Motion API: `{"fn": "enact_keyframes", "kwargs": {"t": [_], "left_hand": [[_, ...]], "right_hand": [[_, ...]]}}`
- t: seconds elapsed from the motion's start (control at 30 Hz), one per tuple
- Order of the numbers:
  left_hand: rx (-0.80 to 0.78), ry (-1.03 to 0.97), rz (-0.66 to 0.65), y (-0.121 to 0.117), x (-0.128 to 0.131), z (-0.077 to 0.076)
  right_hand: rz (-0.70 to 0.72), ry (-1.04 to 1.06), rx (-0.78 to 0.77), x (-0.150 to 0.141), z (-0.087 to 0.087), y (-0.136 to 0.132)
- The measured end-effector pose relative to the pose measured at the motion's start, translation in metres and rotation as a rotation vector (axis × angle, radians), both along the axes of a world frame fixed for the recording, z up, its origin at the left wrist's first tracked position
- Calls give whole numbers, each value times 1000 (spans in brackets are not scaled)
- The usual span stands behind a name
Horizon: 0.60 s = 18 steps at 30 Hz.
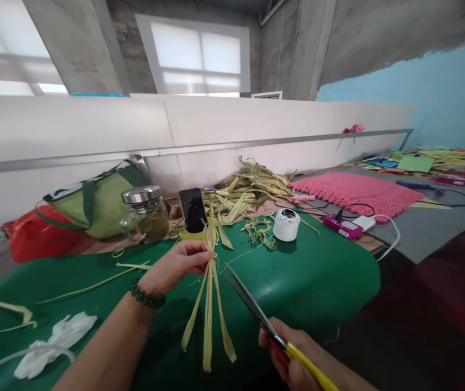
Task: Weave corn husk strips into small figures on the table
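My left hand (192,258), a dark bead bracelet on its wrist, pinches a bunch of pale yellow-green dried leaf strips (208,320) at its gathered middle. Several flat strips hang down below the fingers, and shorter ends stick up above. A thin white thread (240,255) runs from near the bunch toward a white thread spool (286,225). Lower right, my right hand (293,355) is closed round scissors (257,312) with yellow and red handles. Their blades point up and left, close to the bunch but apart from it.
On the green mat (318,277) lie leaf scraps (261,231) and a crumpled white tissue (57,345). Behind stand a phone (193,209), a glass jar (146,217), a green bag (102,203) and a leaf heap (252,184). Rightward are a purple power strip (342,226) and pink cloth (358,190).
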<state>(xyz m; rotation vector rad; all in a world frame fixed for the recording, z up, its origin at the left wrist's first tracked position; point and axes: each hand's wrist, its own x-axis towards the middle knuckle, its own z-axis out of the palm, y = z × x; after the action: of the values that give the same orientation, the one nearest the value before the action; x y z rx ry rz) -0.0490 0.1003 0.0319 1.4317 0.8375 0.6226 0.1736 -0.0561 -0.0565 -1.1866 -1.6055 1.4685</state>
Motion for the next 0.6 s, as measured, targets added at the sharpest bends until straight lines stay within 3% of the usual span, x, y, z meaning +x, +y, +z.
{"fn": "enact_keyframes", "kwargs": {"t": [0.13,0.6], "left_hand": [[-14,-26,18,-1,-1,-2],[-38,-96,48,-3,0,-3]], "right_hand": [[110,-77,160,-3,4,5],[65,-146,276,-9,-4,12]]}}
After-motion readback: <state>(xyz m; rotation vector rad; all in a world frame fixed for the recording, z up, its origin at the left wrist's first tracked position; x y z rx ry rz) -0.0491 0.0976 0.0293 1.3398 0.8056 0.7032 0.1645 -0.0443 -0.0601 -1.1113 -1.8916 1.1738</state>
